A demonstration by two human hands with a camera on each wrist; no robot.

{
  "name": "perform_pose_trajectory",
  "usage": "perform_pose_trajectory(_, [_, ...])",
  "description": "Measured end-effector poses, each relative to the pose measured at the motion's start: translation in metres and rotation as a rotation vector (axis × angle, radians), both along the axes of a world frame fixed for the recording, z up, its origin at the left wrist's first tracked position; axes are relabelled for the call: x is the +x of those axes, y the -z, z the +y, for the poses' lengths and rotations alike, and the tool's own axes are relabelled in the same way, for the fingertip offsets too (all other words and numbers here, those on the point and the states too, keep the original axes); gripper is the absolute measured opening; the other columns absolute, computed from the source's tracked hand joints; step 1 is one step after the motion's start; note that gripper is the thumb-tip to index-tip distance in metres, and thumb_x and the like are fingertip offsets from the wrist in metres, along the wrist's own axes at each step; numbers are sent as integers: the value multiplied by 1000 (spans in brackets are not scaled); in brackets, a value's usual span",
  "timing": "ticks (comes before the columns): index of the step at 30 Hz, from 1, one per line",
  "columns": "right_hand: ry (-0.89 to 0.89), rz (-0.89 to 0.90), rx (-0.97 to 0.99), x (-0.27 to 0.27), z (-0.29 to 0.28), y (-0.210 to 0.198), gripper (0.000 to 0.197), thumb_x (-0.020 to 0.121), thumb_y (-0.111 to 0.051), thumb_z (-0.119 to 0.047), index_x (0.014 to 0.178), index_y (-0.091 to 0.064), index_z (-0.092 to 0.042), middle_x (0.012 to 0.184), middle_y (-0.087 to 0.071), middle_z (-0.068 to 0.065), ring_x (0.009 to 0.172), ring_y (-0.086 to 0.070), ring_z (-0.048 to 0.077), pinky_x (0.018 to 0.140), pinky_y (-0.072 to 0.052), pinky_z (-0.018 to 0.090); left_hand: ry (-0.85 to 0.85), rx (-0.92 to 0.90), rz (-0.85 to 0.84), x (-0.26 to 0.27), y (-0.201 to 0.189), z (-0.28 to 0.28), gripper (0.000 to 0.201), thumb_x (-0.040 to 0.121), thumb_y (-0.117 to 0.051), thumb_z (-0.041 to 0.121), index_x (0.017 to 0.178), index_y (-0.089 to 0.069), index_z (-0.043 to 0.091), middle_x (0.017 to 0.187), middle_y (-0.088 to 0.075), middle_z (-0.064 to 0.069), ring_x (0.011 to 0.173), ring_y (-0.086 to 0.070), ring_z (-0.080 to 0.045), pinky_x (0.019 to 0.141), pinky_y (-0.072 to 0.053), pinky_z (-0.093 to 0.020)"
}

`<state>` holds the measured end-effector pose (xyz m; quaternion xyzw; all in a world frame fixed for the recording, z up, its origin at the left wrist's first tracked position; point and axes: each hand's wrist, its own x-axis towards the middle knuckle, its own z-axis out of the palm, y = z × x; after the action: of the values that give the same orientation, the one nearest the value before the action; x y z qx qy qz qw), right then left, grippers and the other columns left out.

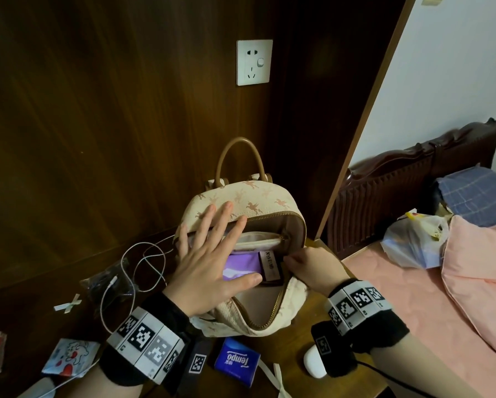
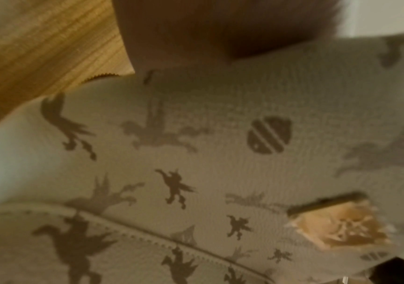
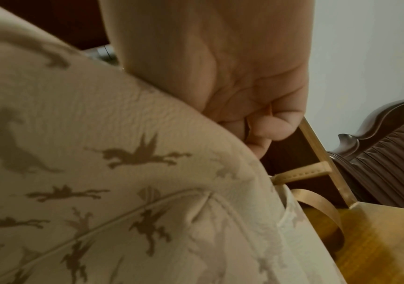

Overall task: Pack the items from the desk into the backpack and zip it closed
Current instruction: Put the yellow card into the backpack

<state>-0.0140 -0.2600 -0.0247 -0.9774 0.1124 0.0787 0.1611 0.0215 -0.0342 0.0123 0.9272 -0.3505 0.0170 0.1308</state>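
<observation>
The packing step was judged to be in hand, with several items already inside and others still outside. The backpack (image 1: 242,248) stood on the desk (image 1: 304,337) against the dark wood panel, its main zip open and its mouth gaping towards the viewer. The left hand (image 1: 212,259) was spread flat and wide over the left part of the backpack's opening, fingers straight, with nothing gripped. The right hand (image 1: 312,268) was held at the right edge of the opening with its fingers curled; they seemed to be tucking a dark slim box (image 1: 271,267) down inside, though whether it was pinched could not be told. Beside that box, within the backpack, a purple packet (image 1: 242,265) could be seen. In front of the backpack lay a blue tissue pack (image 1: 236,360) and a white earbud case (image 1: 312,360); to its left, a white cable (image 1: 143,265) and patterned pouches (image 1: 68,357). The next move was judged to call for the left hand to hold the mouth open while the right fetched another item. The backpack was cream, printed with winged horses, with a tan top handle (image 1: 239,156), brass zip teeth and a plain pale lining.
</observation>
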Motion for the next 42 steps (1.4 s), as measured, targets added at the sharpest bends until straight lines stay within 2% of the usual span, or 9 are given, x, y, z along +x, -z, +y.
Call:
perform_pose_trajectory(4, [34, 30, 138, -3, -2, 2, 31, 97, -40, -29, 96, -67, -14, 104, -66, 12, 95, -59, 25, 76, -43, 30, 9, -22, 5, 1, 2, 0, 95, 61, 2, 92, 141, 20, 45, 148, 36, 16, 136, 35, -8, 109, 20, -51])
perform_pose_trajectory(9, [99, 19, 298, -7, -5, 4, 32, 98, -40, -32, 117, -64, -23, 118, -63, 6, 108, -55, 22, 84, -39, 26, -1, -53, 11, 1, 3, -1, 83, 72, -12, 81, 141, 17, 46, 149, 34, 19, 136, 34, -6, 109, 21, -49])
perform_pose_trajectory(16, [135, -28, 340, -9, -7, 8, 32, 98, -39, -33, 113, -65, -22, 110, -63, 7, 103, -56, 22, 80, -40, 28, 10, -178, 6, 3, 7, 0, 66, 81, -12, 67, 144, 0, 47, 153, 20, 22, 140, 23, -2, 112, 15, -49])
perform_pose_trajectory(23, [91, -184, 280, -14, -7, -6, 29, 97, -43, -34, 108, -66, -21, 101, -68, 2, 95, -61, 19, 74, -41, 26, 60, -470, -12, 11, 7, 7, 51, 91, -20, 52, 139, -34, 42, 154, -18, 21, 143, -9, -2, 113, -9, -52])
perform_pose_trajectory(31, [5, -342, 292, -26, 1, -30, 25, 96, -47, -26, 106, -68, -18, 97, -70, 1, 91, -62, 16, 78, -48, 27, 190, -521, -23, 9, 14, 15, 78, 83, -10, 77, 138, -43, 33, 157, -16, 11, 146, -5, -13, 111, -4, -60])
perform_pose_trajectory(34, [-50, -437, 294, -33, 10, -43, 24, 95, -49, -25, 107, -68, -17, 95, -69, -4, 86, -62, 10, 74, -46, 19, 173, -546, -34, 6, 17, 21, 79, 82, -18, 80, 127, -58, 28, 156, -21, 10, 145, -8, -12, 113, -7, -51])
perform_pose_trajectory(38, [-105, -559, 364, -39, 27, -64, 23, 94, -52, -29, 107, -68, -20, 95, -66, -12, 87, -61, 3, 76, -45, 13, 39, -628, -20, 2, 17, 28, 68, 81, -34, 76, 91, -70, 19, 146, -37, 11, 139, -23, -10, 113, -18, -43])
perform_pose_trajectory(40, [-118, -597, 400, -41, 37, -72, 22, 93, -54, -30, 105, -69, -20, 94, -67, -12, 87, -61, 2, 78, -47, 16, -37, -634, -44, 1, 17, 32, 59, 79, -42, 72, 84, -68, 19, 137, -45, 11, 131, -32, -9, 109, -26, -43])
perform_pose_trajectory(42, [-132, -623, 385, -42, 45, -75, 20, 92, -55, -29, 103, -70, -21, 91, -65, -14, 82, -59, -3, 74, -44, 10, -117, -668, -15, -2, 16, 33, 46, 76, -48, 66, 87, -69, 26, 125, -49, 14, 121, -36, -7, 104, -31, -36])
